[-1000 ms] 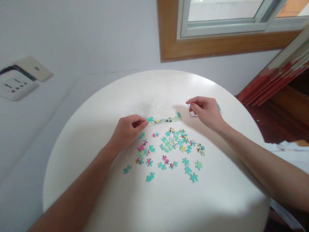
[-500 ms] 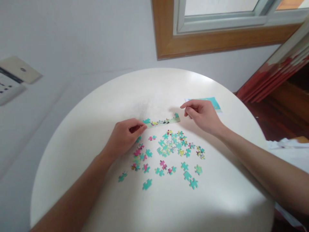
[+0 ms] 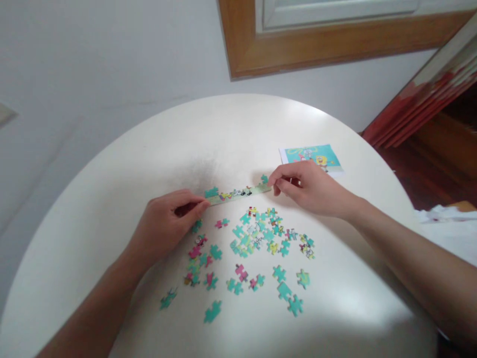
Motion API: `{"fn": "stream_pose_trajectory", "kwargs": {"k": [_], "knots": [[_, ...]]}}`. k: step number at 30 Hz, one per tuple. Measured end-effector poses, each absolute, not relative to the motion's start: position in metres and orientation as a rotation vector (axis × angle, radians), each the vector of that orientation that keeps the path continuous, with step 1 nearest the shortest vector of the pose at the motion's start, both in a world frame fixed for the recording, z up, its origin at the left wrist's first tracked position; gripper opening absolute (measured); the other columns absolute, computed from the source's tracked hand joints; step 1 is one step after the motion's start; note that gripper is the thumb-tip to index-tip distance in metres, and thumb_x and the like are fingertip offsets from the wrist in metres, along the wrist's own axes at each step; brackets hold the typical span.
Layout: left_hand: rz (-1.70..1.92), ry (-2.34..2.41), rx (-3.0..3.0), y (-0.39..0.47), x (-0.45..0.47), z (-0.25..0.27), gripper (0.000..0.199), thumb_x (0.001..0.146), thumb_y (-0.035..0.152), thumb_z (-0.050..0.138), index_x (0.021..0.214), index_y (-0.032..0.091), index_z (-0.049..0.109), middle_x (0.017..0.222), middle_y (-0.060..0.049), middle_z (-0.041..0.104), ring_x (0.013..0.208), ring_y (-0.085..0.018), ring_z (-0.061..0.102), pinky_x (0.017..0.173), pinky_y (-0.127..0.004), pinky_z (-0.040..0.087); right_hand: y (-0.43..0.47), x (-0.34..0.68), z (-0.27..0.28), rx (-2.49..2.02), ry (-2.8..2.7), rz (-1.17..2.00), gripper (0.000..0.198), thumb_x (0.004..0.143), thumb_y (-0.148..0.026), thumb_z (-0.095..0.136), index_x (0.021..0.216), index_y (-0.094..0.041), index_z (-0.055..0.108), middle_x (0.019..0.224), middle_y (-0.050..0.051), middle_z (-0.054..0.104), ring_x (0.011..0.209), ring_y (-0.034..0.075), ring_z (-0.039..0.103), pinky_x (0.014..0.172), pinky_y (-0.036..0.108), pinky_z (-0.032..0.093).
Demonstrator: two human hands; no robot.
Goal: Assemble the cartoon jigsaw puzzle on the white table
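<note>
A joined strip of jigsaw puzzle pieces (image 3: 240,193), pale green along its lower edge, lies across the white table between my hands. My left hand (image 3: 169,216) pinches its left end between thumb and fingertips. At the opposite end, my right hand (image 3: 298,185) has its thumb and index finger closed on the strip's right tip. A teal piece (image 3: 264,179) juts up from the strip near those fingers, and another teal part (image 3: 211,192) rises by the left end. Loose puzzle pieces (image 3: 253,233), teal, pink and yellow, are scattered below the strip.
Behind my right hand lies a picture card (image 3: 328,155) with cartoon figures on teal. The round white table (image 3: 238,127) stands near a wall with a wood-framed window (image 3: 238,54). A red curtain (image 3: 406,117) hangs at right, and white papers (image 3: 443,223) lie beyond the table's right edge.
My right hand has come down to the strip's right end and closed on it; before, it hovered just off it. My left hand keeps its hold. The view has shifted slightly.
</note>
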State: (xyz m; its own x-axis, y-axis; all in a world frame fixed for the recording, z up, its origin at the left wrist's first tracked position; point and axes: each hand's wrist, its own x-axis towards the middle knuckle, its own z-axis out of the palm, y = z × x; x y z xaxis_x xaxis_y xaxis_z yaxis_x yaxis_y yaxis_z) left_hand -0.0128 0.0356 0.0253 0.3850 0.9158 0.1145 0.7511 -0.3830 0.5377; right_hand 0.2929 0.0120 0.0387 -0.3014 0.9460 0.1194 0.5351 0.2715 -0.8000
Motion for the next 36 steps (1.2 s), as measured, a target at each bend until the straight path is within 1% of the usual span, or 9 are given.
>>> {"fn": "stream_pose_trajectory", "kwargs": {"k": [4,7,11,17,21,23,27,32,36], "knots": [[0.582,1.515,2.237,0.038,-0.017,0.026,0.024,0.086,0.044,0.061,0.08,0.023,0.073,0.073,-0.001,0.067,0.061,-0.016,0.052,0.058,-0.029,0.038,0.013,0.294,0.039,-1.354,-1.924,0.808,0.023,0.083,-0.013,0.051,0.085,-0.02,0.072,0.074,0.001,0.07,0.063,0.012,0.057,0.06,0.029,0.042],[0.601,1.583,2.23,0.039,-0.018,0.026,0.024,0.087,0.043,0.061,0.081,0.022,0.073,0.071,0.0,0.068,0.062,-0.016,0.053,0.06,-0.029,0.04,0.013,0.294,0.039,-1.376,-1.916,0.792,0.021,0.083,-0.015,0.053,0.085,-0.021,0.073,0.073,0.002,0.07,0.062,0.013,0.057,0.057,0.029,0.041],[0.652,1.645,2.183,0.039,-0.018,0.024,0.024,0.089,0.04,0.058,0.092,0.022,0.074,0.083,-0.001,0.073,0.064,-0.016,0.056,0.062,-0.028,0.045,0.012,0.294,0.037,-1.408,-1.901,0.801,0.019,0.085,-0.019,0.055,0.084,-0.023,0.073,0.071,0.001,0.07,0.059,0.014,0.056,0.053,0.029,0.04],[0.726,1.527,2.175,0.038,-0.017,0.019,0.023,0.089,0.031,0.058,0.102,0.021,0.074,0.106,-0.005,0.073,0.089,-0.019,0.065,0.079,-0.029,0.053,0.012,0.295,0.031,-1.441,-1.908,0.733,0.02,0.085,-0.02,0.054,0.085,-0.025,0.074,0.072,0.001,0.072,0.061,0.015,0.06,0.055,0.03,0.043],[0.727,1.476,2.176,0.037,-0.017,0.014,0.024,0.089,0.031,0.061,0.105,0.022,0.075,0.114,-0.007,0.071,0.1,-0.022,0.065,0.086,-0.033,0.054,0.015,0.298,0.022,-1.503,-1.814,0.666,0.019,0.083,-0.02,0.057,0.089,-0.025,0.075,0.083,0.004,0.076,0.072,0.019,0.067,0.065,0.035,0.052],[0.733,1.467,2.177,0.037,-0.016,0.013,0.023,0.087,0.031,0.064,0.105,0.022,0.076,0.115,-0.006,0.071,0.103,-0.023,0.065,0.091,-0.036,0.053,0.017,0.3,0.019,-1.519,-1.716,0.739,0.018,0.081,-0.022,0.059,0.089,-0.024,0.076,0.087,0.006,0.077,0.076,0.021,0.07,0.072,0.039,0.056],[0.74,1.463,2.159,0.037,-0.014,0.012,0.024,0.084,0.03,0.069,0.106,0.022,0.076,0.114,-0.006,0.072,0.104,-0.023,0.065,0.094,-0.038,0.053,0.016,0.301,0.022,-1.476,-1.49,1.069,0.014,0.081,-0.026,0.064,0.088,-0.023,0.077,0.092,0.009,0.077,0.085,0.024,0.073,0.083,0.045,0.059],[0.738,1.487,2.152,0.036,-0.015,0.01,0.028,0.083,0.03,0.07,0.11,0.023,0.074,0.112,-0.006,0.072,0.099,-0.023,0.065,0.091,-0.037,0.053,0.011,0.299,0.032,-1.384,-1.333,1.27,0.019,0.082,-0.033,0.071,0.093,-0.019,0.076,0.102,0.014,0.076,0.097,0.027,0.072,0.088,0.044,0.062],[0.731,1.492,2.168,0.037,-0.016,0.01,0.029,0.083,0.029,0.068,0.111,0.023,0.073,0.11,-0.006,0.072,0.095,-0.022,0.064,0.088,-0.036,0.053,0.011,0.298,0.034,-1.346,-1.31,1.354,0.022,0.084,-0.033,0.07,0.101,-0.019,0.074,0.107,0.014,0.075,0.102,0.027,0.071,0.09,0.043,0.062]]}}
